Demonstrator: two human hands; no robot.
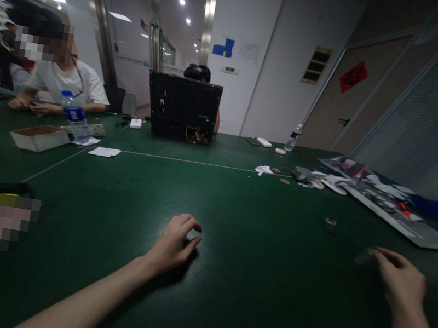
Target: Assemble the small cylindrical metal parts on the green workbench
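The right hand (404,276) pinches a small blurred piece (363,257) on the near side of the tray (388,219). The left hand (174,240), loosely curled with fingertips parted, is released, well left of the tray.

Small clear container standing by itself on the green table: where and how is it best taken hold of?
Probably by opposite sides of the small clear container, just below its round rim, from the right and slightly above: it looks upright, and the right hand's grip is nearer, though already pinching a blurred item.
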